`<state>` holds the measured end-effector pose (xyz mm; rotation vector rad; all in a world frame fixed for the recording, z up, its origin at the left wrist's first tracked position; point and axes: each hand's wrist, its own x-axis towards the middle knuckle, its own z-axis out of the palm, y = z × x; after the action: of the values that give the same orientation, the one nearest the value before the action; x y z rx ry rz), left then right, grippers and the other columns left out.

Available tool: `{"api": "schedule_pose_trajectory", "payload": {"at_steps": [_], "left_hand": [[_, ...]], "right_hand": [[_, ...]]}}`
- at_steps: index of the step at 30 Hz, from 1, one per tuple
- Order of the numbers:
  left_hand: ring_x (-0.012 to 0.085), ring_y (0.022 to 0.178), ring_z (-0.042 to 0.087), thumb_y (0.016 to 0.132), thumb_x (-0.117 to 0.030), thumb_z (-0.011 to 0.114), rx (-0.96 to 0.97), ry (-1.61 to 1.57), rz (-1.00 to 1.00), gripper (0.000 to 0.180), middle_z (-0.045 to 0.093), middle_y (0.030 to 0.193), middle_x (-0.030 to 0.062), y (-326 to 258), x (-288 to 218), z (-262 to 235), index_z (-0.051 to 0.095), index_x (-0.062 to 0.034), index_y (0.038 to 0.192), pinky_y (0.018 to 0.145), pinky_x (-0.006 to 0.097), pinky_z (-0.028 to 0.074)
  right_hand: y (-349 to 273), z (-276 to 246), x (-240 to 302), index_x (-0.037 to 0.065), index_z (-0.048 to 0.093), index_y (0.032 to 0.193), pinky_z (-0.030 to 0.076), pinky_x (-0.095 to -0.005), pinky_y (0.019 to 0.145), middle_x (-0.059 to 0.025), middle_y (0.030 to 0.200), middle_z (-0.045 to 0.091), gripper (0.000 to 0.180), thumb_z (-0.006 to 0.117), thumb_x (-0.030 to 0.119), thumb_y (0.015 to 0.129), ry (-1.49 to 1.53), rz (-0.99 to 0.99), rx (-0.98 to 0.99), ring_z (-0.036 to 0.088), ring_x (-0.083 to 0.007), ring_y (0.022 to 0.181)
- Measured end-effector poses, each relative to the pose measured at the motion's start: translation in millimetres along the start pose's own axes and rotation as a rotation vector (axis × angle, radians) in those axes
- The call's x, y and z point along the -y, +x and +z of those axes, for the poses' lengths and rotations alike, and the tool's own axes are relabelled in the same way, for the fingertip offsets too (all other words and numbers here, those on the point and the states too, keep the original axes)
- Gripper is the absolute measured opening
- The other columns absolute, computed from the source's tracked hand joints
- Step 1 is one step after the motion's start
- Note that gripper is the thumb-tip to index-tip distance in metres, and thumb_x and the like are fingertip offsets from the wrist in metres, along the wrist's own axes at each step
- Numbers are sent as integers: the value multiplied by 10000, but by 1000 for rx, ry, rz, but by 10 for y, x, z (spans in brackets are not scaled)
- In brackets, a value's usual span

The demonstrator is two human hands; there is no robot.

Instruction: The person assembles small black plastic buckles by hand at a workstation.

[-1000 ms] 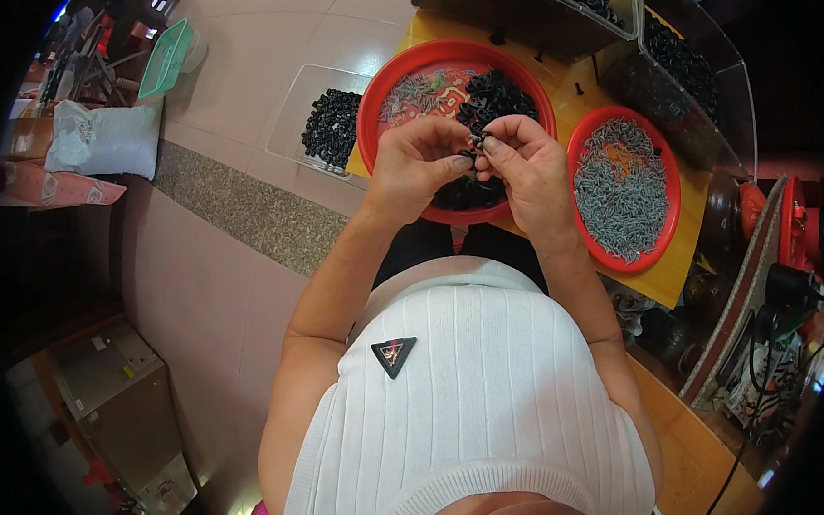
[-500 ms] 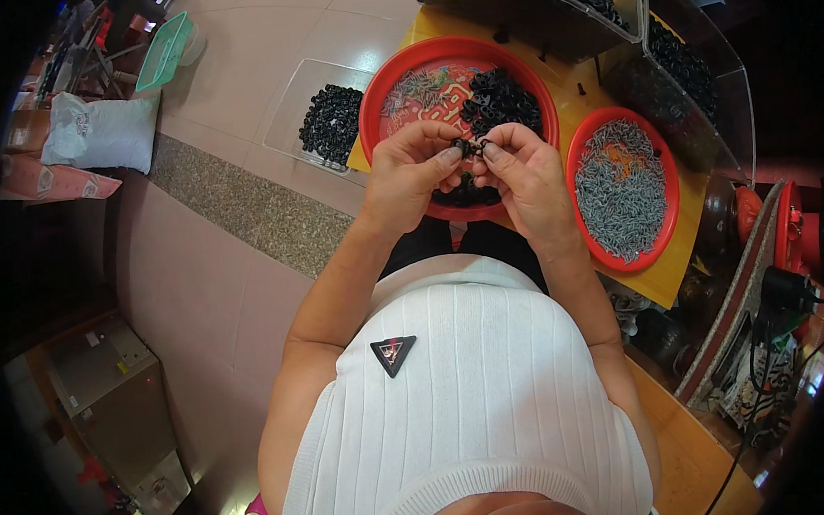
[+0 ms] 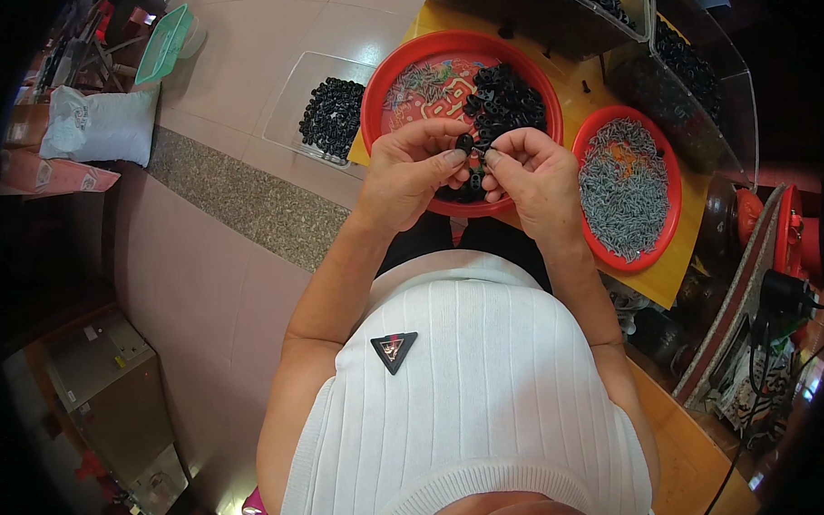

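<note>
Over a large red basin (image 3: 548, 76), my two hands meet in front of me. Between its thumb and fingertips my left hand (image 3: 411, 174) pinches a small black plastic part (image 3: 465, 143). My right hand (image 3: 534, 173) is pinched close beside it on a small dark piece, mostly hidden by the fingertips. In the basin, a heap of black plastic parts (image 3: 506, 100) lies to the right, and a thin scatter of grey screws (image 3: 417, 79) to the left. A smaller red basin (image 3: 675, 189) at the right is filled with grey screws (image 3: 624, 209).
Both basins stand on a yellow board (image 3: 696, 193). Clear bins (image 3: 743, 110) of black parts rise at the far right. A transparent tray (image 3: 275, 117) with black pieces (image 3: 333, 118) is left of the large basin. A white sack (image 3: 108, 123) stands at the far left.
My fingertips have shifted slightly; the black part in my left hand now stands more upright. My right hand has turned and moved a little to the right.
</note>
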<state>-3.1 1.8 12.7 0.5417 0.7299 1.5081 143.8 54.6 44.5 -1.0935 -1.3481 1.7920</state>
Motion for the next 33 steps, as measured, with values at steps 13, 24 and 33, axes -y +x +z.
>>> {"api": "schedule_pose_trajectory", "payload": {"at_steps": [13,24,33], "left_hand": [[101,652,560,768,36,583,-1,67,-5,262,595,787,65,-1,17,-4,556,21,1027,605,208,483],[87,670,556,763,16,599,15,234,74,253,590,810,49,17,22,-20,571,20,1015,604,197,476],[84,666,554,763,7,603,7,193,14,256,595,819,50,18,30,-16,573,13,1017,600,194,474]], "right_hand": [[-1,-14,12,-17,551,814,458,-167,480,-20,654,555,69,572,36,776,-68,4,-13,542,-50,547],[25,-32,10,-16,551,794,453,-170,461,-20,647,555,65,580,35,766,-89,19,-11,535,-50,539],[35,-26,23,-19,550,794,461,-178,465,-23,646,555,68,578,35,764,-98,29,-10,535,-56,536]]}}
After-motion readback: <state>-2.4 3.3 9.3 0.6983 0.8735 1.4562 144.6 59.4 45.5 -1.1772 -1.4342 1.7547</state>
